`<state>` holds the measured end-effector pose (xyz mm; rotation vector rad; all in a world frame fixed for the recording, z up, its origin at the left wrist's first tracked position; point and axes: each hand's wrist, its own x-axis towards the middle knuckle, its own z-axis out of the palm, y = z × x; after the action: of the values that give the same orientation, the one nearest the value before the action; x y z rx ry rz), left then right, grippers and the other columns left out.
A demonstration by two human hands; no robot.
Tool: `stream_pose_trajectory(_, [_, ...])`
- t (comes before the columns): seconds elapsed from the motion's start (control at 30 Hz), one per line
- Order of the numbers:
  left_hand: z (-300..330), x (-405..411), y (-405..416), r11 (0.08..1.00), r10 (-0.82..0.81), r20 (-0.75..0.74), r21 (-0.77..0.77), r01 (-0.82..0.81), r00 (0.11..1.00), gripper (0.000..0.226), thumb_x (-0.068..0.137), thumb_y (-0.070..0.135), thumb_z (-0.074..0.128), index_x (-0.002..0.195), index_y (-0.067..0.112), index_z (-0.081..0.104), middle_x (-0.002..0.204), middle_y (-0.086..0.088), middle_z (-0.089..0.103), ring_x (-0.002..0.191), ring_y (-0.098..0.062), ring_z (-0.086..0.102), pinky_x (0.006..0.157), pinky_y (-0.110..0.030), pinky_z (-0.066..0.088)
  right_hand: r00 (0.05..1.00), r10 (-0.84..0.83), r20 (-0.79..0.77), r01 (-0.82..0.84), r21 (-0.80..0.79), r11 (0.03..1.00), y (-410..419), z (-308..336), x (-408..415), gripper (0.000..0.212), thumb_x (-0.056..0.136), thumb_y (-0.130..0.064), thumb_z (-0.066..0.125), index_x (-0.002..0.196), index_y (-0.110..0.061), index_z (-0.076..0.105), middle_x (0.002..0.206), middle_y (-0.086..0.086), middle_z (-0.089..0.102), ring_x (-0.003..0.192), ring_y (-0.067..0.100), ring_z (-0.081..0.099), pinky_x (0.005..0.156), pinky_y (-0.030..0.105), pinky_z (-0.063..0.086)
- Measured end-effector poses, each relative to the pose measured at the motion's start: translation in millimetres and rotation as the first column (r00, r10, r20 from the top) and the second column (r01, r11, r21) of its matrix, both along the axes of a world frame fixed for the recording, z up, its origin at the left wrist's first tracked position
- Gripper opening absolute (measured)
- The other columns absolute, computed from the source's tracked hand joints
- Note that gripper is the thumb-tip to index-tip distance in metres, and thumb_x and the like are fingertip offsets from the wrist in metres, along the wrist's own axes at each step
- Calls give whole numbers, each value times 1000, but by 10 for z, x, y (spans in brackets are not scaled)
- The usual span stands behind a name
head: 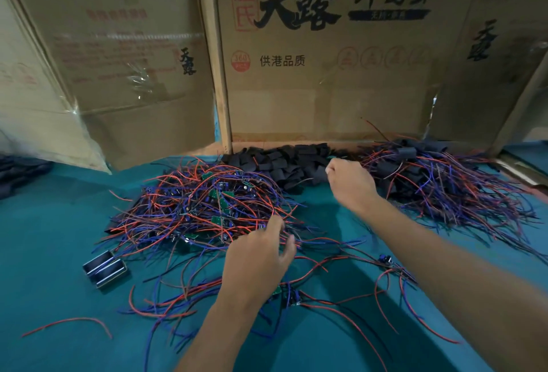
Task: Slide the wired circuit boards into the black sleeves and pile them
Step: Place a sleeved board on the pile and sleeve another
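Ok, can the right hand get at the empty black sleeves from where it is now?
Probably yes. The right hand hovers at the near edge of the heap of black sleeves, and nothing lies between them; only the sleeved pile sits to its right.

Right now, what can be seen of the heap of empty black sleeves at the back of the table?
The heap of empty black sleeves is a low, loose mound of short, flat, matte black tube pieces lying at all angles. It sits on the teal table cover against the foot of the cardboard wall, between the tangle of unsleeved boards and the finished pile. The right hand reaches over its right edge, fingers curled; whether it holds a sleeve cannot be told.
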<state>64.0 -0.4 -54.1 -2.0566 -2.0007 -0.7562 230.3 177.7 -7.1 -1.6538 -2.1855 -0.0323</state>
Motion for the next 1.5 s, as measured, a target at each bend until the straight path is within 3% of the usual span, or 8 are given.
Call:
stream_pose_trajectory(0.23, [-37,200,-25,997,-78,94,-18,80,992,71,89,60,51,145,29,22,88,2,65,83,-22,65,62,-34,37,994,56,-96,-44,120,992,-908,-271,92,19,101,-25,43,93,-18,60,93,5,66,88,31,62,67,37,45])
stream_pose_trajectory(0.4, [-44,189,-33,996,-80,88,-20,82,993,60,94,58,48,142,27,29,83,4,61,79,-22,64,59,-33,33,846,-131,-516,107,-76,991,-638,-296,545,25,102,-20,46,87,-13,65,75,5,69,62,14,67,59,35,55])
stream_pose_trajectory(0.63, [-67,198,-20,995,-77,45,-65,79,996,41,99,51,44,133,29,38,65,9,40,72,-20,63,55,-33,33,703,-263,-660,103,-272,957,-339,-354,851,17,100,-16,50,92,-14,66,65,3,70,53,15,69,56,37,60])
stream_pose_trajectory(0.77, [-68,181,-11,994,-81,31,-75,83,996,31,101,50,40,122,27,46,70,9,47,73,-19,61,58,-34,40,749,-203,-630,111,-183,977,-221,-360,929,19,99,-19,52,85,-20,65,76,-1,71,58,6,69,51,32,57])
stream_pose_trajectory(0.9, [-52,154,-10,991,-90,27,-94,93,996,27,102,49,39,114,28,51,82,10,59,74,-14,60,61,-32,45,464,-208,-861,-39,-254,966,-52,-265,951,15,100,-16,54,90,-18,64,97,7,70,72,14,71,56,27,52])
stream_pose_trajectory(1.23, [-24,141,-17,995,-72,44,-61,75,996,30,103,47,40,125,28,46,67,8,45,67,-19,59,58,-34,43,320,3,-947,132,48,990,152,162,845,18,100,-19,51,84,-26,57,82,0,66,67,14,71,72,39,59])
stream_pose_trajectory(1.37, [-3,152,-31,997,-74,93,1,74,993,36,101,47,43,131,26,44,75,6,50,74,-21,63,59,-35,42,478,111,-871,222,242,945,-134,545,707,16,97,-26,49,83,-29,54,79,-1,64,70,23,70,65,39,58])
stream_pose_trajectory(1.5, [32,202,-54,991,-124,239,80,108,963,73,89,53,61,148,24,28,103,-2,65,89,-24,66,67,-37,46,792,226,-568,-224,74,972,-786,212,235,24,93,-20,57,72,-31,55,62,-9,61,56,-2,59,53,13,40])
